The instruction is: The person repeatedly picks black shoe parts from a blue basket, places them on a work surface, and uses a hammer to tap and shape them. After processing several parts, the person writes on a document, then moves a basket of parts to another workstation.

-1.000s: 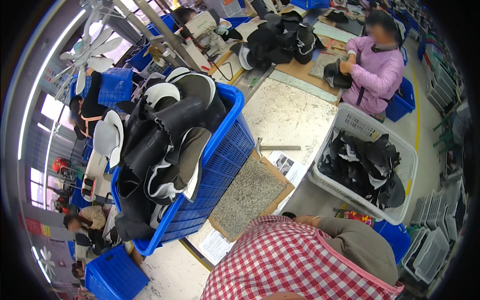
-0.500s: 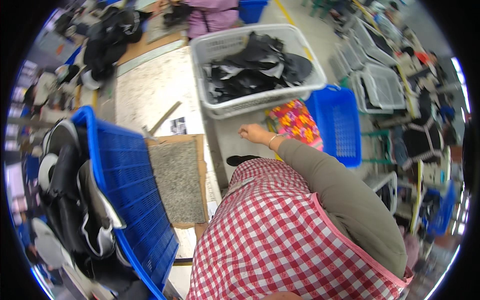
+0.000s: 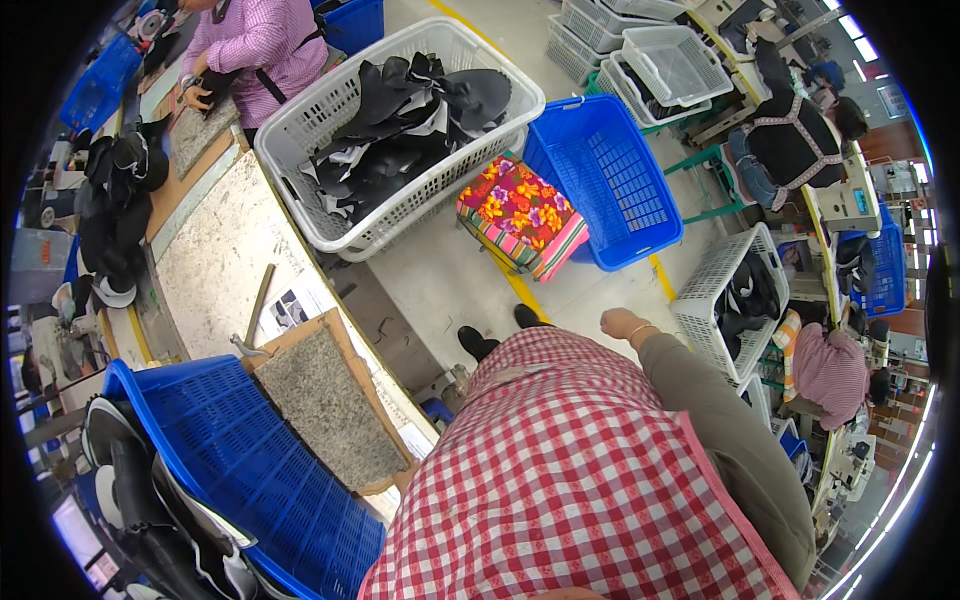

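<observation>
My right hand (image 3: 622, 322) hangs over the floor by my side, a bracelet at its wrist. Its fingers are curled and nothing shows in them. Of my left hand (image 3: 406, 477) only a small patch of skin shows past my checked apron, at the edge of a grey rough-faced board (image 3: 325, 405); its fingers are hidden. On the worktable (image 3: 210, 240) beside the board lies a hammer (image 3: 261, 302) with a long handle. Left of the board, a blue basket (image 3: 250, 460) holds black-and-white shoes (image 3: 140, 480).
A white basket (image 3: 440, 195) of black shoe pieces (image 3: 400, 130) stands ahead. Right of it are a stool with a flowered cover (image 3: 525, 215) and a blue basket (image 3: 605, 180). Another white basket (image 3: 705, 300) stands right. A co-worker in pink checks (image 3: 265, 45) works at the far left.
My view has turned right, so the table and baskets appear shifted left and tilted. My right hand has moved from near the flowered stool back toward my right side.
</observation>
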`<state>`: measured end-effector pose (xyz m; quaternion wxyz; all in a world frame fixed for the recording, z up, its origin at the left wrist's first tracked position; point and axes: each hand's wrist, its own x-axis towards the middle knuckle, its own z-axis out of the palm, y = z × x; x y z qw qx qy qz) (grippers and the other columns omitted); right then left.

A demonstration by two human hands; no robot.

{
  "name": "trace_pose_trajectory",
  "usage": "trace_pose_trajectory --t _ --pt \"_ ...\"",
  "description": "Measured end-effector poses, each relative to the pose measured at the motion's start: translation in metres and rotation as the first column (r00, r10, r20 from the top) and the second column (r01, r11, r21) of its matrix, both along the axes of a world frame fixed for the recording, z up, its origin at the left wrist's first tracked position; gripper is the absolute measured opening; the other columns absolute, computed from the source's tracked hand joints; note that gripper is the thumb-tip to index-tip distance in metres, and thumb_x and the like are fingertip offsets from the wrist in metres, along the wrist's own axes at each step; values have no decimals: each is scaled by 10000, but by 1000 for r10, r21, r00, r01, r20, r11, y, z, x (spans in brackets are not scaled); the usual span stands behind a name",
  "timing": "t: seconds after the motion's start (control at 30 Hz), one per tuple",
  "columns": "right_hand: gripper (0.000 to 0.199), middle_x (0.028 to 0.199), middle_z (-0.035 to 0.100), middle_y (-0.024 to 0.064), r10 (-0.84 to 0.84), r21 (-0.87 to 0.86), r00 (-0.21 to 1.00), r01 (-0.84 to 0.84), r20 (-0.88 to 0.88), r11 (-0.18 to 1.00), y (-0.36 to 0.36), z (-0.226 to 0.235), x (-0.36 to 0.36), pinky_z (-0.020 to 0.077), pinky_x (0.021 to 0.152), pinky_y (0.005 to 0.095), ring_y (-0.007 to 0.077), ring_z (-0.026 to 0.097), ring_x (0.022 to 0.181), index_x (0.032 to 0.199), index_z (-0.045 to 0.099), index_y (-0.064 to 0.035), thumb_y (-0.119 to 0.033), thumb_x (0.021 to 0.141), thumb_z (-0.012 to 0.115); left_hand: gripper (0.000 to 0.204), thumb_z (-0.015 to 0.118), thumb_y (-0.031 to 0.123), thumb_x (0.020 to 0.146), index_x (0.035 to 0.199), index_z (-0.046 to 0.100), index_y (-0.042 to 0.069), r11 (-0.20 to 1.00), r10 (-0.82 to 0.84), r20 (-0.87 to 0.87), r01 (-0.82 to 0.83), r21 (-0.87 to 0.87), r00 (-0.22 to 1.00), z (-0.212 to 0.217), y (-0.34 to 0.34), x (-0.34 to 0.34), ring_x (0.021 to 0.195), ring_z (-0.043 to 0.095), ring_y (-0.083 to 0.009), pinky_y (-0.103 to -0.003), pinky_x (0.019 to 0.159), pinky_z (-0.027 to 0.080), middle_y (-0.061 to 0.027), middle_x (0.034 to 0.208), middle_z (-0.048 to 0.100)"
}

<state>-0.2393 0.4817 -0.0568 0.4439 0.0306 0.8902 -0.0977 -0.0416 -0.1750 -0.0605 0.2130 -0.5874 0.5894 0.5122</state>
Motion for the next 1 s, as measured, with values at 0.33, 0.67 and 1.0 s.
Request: trace_pose_trajectory --t 0.33,0.67,1.0 --pt "289 1073 731 213 -103 -655 979 -37 -174 755 -53 49 -11 532 900 491 406 691 987 1174 689 -78 -247 968 577 686 440 633 1034 1507 447 136 967 -252 84 254 -12 964 -1 47 -25 1284 528 -335 -488 1082 412 -157 1411 543" --pt "269 1019 746 188 -36 -294 999 35 3 955 218 -133 64 532 914 483 405 690 987 981 769 -83 -289 920 607 672 459 627 1034 1477 491 123 936 -342 64 346 -65 937 -9 286 54 1238 563 -331 -477 1053 438 -160 1360 586" --pt "315 1092 734 202 -186 -191 975 162 -118 968 382 -384 27 522 913 535 431 677 1013 1043 773 -81 -325 927 612 660 478 621 1033 1446 536 109 879 -469 328 470 80 820 1 561 190 1193 598 -328 -466 1024 465 -163 1309 629"
